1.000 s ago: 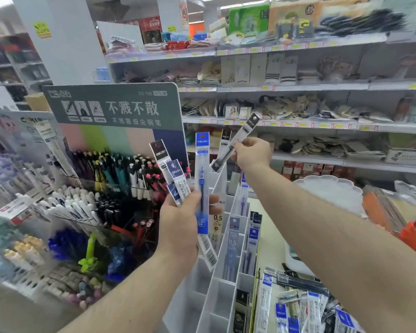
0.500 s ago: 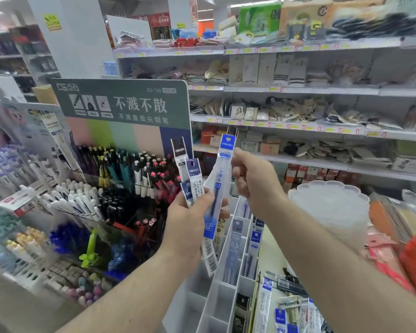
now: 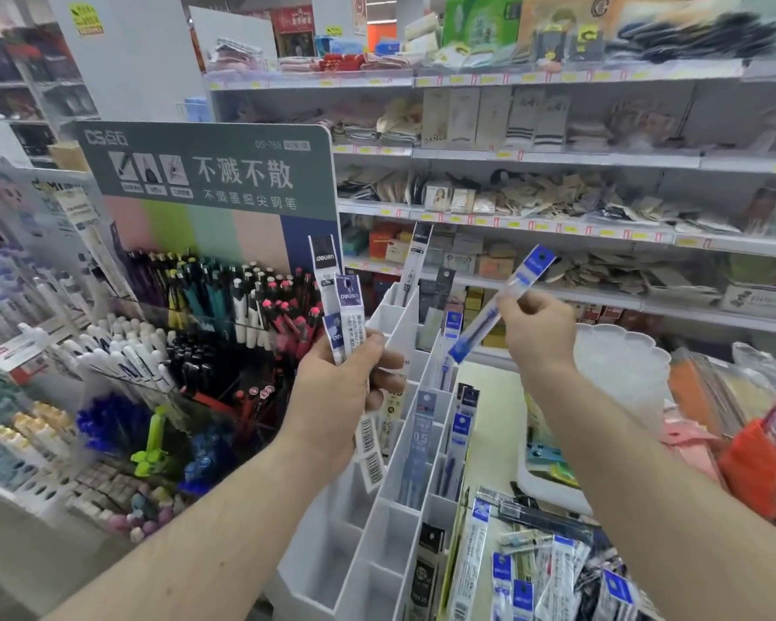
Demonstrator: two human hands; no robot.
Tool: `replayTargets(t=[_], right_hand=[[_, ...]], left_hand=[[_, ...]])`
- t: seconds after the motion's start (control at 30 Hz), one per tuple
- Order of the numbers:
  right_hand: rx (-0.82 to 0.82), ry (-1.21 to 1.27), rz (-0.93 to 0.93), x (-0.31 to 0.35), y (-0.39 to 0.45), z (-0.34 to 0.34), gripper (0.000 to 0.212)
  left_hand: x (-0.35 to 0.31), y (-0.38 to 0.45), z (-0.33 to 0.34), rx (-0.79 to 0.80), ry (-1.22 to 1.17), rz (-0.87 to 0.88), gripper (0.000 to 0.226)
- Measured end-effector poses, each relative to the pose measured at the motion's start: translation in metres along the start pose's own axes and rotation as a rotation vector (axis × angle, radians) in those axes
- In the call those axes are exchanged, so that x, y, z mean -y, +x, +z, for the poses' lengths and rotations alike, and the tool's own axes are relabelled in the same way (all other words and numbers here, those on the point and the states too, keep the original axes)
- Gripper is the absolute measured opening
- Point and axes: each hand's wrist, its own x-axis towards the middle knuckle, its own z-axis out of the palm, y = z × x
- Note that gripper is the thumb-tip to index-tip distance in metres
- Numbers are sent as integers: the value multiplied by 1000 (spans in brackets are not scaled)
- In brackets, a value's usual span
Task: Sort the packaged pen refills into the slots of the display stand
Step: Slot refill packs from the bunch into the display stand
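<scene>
Green sign board (image 3: 207,172) with white Chinese lettering seen upper left, pastel colour stripes beneath. Pens (image 3: 225,289) with black, teal, yellow and pink caps packed upright below board. White-capped pens (image 3: 122,351) laid in tilted rows lower left; blue items (image 3: 108,423) and bright green clip (image 3: 151,441) set beneath. Store shelves (image 3: 556,154) with yellow price tags run across background, stocked with socks and small packets. White scalloped container (image 3: 619,365) seen at right, orange packages (image 3: 753,468) beside it.
</scene>
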Motion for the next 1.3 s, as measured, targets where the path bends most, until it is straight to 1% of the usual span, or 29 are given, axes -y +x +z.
replayTargets(t=[0.07, 0.13, 0.23, 0.3, 0.33, 0.37, 0.4, 0.43, 0.47, 0.5, 0.53, 0.57, 0.6, 0.67, 0.73, 0.77, 0.8, 0.83, 0.9, 0.93, 1.03, 1.1, 1.17, 1.2, 1.23, 1.3], right_hand=[[96, -153, -16, -27, 6, 11, 34], [197, -280, 25, -46, 12, 23, 31], [336, -433, 102, -63, 17, 42, 20], [442, -550, 150, -71, 15, 49, 20], [463, -588, 159, -71, 12, 51, 20], [438, -594, 162, -69, 9, 51, 27], [353, -552, 162, -65, 6, 51, 39], [230, -470, 152, -57, 2, 49, 47], [118, -359, 129, -45, -2, 48, 47], [49, -219, 111, -28, -9, 46, 39], [30, -76, 102, -10, -18, 44, 26], [57, 53, 97, 8, -27, 42, 11], [122, 142, 86, 25, -40, 39, 7], [351, 244, 50, 54, -66, 29, 20], [577, 274, 17, 73, -90, 21, 22], [645, 263, 8, 76, -99, 19, 22], [669, 233, 9, 78, -106, 17, 24], [660, 190, 11, 78, -109, 15, 26], [618, 154, 26, 76, -111, 10, 28], [609, 179, 54, 75, -110, 7, 27], [560, 249, 163, 69, -106, -1, 20], [426, 310, 234, 64, -99, -7, 21], [278, 429, 298, 61, -95, -14, 26], [251, 478, 312, 60, -95, -16, 31], [259, 503, 316, 59, -98, -16, 35], [316, 492, 297, 55, -111, -11, 31]], left_hand=[[0, -1, 1, 24, 44, 15, 7], [-1, -3, 1, 47, 74, 29, 11], [-2, -5, 2, 73, 56, 29, 16], [-3, -5, 2, 89, 12, 10, 23], [-4, -4, 1, 99, -9, -4, 30], [-4, -4, 0, 111, -26, -23, 37], [-4, -3, -1, 125, -34, -42, 42], [-5, -3, -3, 139, -35, -60, 46], [-5, -2, -4, 149, -32, -73, 48], [-5, -1, -6, 155, -26, -84, 49], [-5, 0, -7, 161, -18, -90, 49], [-5, 1, -7, 172, -15, -98, 48], [-5, 1, -7, 192, -18, -106, 46], [-5, 1, -6, 262, -31, -145, 42], [-6, -2, -7, 363, -16, -209, 35], [-6, -4, -7, 418, -9, -239, 28], [-7, -5, -8, 468, -16, -271, 22], [-8, -6, -9, 511, -38, -306, 18], [-8, -7, -10, 562, -90, -337, 26], [-8, -6, -10, 575, -93, -332, 30], [-9, -6, -10, 600, -20, -294, 27], [-10, -6, -10, 545, -15, -303, 31], [-10, -5, -8, 451, -77, -317, 27], [-9, -5, -6, 411, -110, -312, 25], [-9, -5, -5, 378, -126, -303, 25], [-6, -6, -1, 321, -96, -274, 34]])
